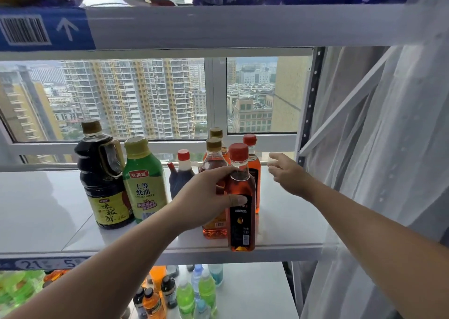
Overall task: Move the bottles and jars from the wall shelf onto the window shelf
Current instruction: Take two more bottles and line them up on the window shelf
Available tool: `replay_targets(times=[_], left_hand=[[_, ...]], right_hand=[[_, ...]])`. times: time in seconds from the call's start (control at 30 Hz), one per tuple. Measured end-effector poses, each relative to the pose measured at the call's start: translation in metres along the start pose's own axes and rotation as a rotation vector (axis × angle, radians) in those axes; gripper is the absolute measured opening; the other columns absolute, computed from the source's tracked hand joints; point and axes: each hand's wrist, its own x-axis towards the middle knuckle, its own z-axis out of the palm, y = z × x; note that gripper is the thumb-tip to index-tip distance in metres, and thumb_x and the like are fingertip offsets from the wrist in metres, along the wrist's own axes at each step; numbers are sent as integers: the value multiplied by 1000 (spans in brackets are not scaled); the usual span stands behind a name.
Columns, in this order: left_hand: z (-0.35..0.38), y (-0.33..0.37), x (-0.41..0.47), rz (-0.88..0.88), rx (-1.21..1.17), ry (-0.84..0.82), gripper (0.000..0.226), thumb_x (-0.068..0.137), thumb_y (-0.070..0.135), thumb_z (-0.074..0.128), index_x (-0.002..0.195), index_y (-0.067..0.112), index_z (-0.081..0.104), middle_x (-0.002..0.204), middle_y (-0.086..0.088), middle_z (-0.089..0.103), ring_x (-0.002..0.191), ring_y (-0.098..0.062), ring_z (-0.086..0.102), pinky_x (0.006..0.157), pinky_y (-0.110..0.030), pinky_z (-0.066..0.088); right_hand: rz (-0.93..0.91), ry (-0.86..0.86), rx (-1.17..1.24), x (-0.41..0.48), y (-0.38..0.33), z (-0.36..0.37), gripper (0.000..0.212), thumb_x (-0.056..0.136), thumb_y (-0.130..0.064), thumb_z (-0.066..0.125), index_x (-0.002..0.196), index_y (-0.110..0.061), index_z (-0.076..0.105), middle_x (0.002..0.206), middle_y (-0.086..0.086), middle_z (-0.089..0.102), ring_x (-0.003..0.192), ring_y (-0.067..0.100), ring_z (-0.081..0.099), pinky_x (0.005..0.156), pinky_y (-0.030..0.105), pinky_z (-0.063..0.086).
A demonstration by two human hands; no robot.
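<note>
Window shelf, reading left to right.

- We are logging a dark soy bottle with a handle, standing upright at the left of the group.
- A green bottle is standing just beside it, to its right; the two appear to be touching.
- A small dark bottle with a red cap is standing further back, partly hidden by the left hand.
- We are seeing the left hand reaching in from below and grasping the red-cap bottle at its shoulder, thumb across the front label.
- This bottle is upright at the shelf's front edge. We cannot tell whether its base is resting on the board.
- Two gold-cap bottles of amber liquid are standing just behind the hand, one behind the other.
- A second red-cap bottle is standing behind the grasped one.
- The right hand is hovering over the right end of the shelf with fingers spread and relaxed, holding nothing.
- A white curtain is hanging at far right.
- Drink bottles are crowding the shelf below.
</note>
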Motion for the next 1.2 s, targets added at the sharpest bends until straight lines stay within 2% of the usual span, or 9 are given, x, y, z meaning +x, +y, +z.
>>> replay_targets(times=[0.13,0.3,0.4,0.5,0.6,0.7,0.9,1.03,1.2], left_hand=[[15,1,9,-8,24,-2,49,89,32,79,134,40,59,111,24,71,99,6,68,87,-18,50],[38,4,18,-31,83,-26,56,92,31,76,143,32,55,118,19,66,106,-6,64,80,-12,43],[45,3,22,-53,90,-33,59,92,30,76,146,31,53,121,18,65,111,-9,64,81,-15,45],[49,2,26,-59,101,-16,59,93,30,74,147,29,51,126,14,66,111,-7,62,90,-23,49],[51,1,29,-82,117,-8,60,95,30,71,150,29,46,131,11,65,112,-8,61,83,-18,44],[52,0,32,-117,109,-2,61,97,30,69,152,29,42,136,7,65,115,-12,62,88,-25,47],[59,0,30,-102,89,59,63,100,24,65,155,31,37,141,6,61,123,-16,60,94,-26,50],[57,-1,28,-103,101,110,65,98,22,68,155,33,39,141,7,61,124,-19,61,100,-34,53],[51,-4,23,-32,121,181,66,91,25,76,150,33,46,143,12,60,119,-13,65,101,-34,53]], right_hand=[[45,148,205,-37,11,-1,39,110,-13,36,146,-7,50,134,8,61,127,29,59,109,45,50],[125,104,471,-85,14,29,40,113,-37,33,135,-13,57,144,10,60,135,27,56,119,50,40],[133,9,584,-99,6,48,63,107,-54,26,152,-14,45,158,5,48,149,21,42,127,48,27],[110,-46,662,-106,1,63,64,93,-66,24,138,-34,57,147,-7,59,142,11,49,124,39,31],[96,-42,658,-107,2,75,49,104,-57,23,116,-36,65,115,-13,72,104,-5,70,91,16,53],[59,-37,624,-106,4,83,39,113,-37,21,123,-26,57,104,-10,69,80,-13,71,66,6,51],[-46,15,428,-110,21,90,40,106,-14,55,140,-31,46,126,-10,66,114,1,66,88,18,57],[-57,49,328,-109,22,88,43,104,-11,58,141,-29,44,121,-20,63,106,-20,60,75,6,52],[-68,60,300,-97,25,85,46,103,-9,61,139,-32,45,120,-20,63,104,-13,62,72,4,51]])
